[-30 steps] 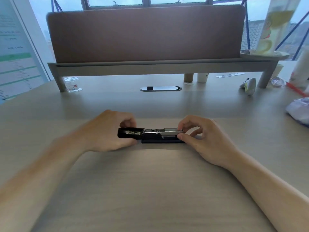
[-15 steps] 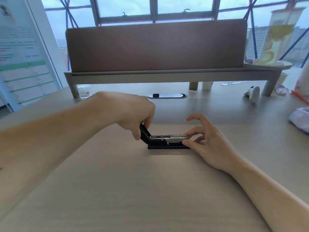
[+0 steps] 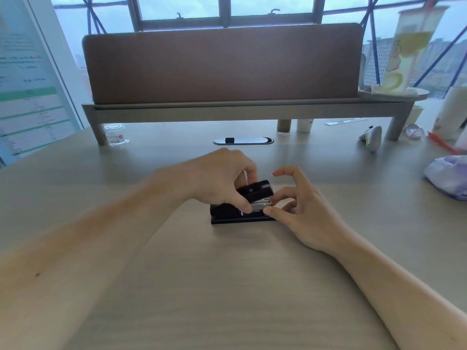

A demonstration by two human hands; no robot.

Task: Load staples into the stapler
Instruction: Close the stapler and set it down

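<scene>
A black stapler (image 3: 227, 214) lies on the wooden desk (image 3: 227, 286), its length running left to right. My left hand (image 3: 222, 180) grips the black top cover (image 3: 260, 189), which is tilted a little above the silver staple channel (image 3: 261, 205). My right hand (image 3: 300, 210) steadies the stapler's right end, thumb against the base and a fingertip at the channel's tip, the other fingers spread. The staples inside the channel are too small to make out.
A raised shelf with a brown screen (image 3: 222, 66) crosses the back of the desk. Under it are a small clear jar (image 3: 115, 133), a cable port (image 3: 243, 140) and two cups (image 3: 294, 125). A mouse (image 3: 373, 137) and a plastic bag (image 3: 448, 176) lie at the right.
The top cover was swung back flat to the left, then stood upright, and now comes down over the channel under my left hand. My right hand has stayed at the stapler's right end.
</scene>
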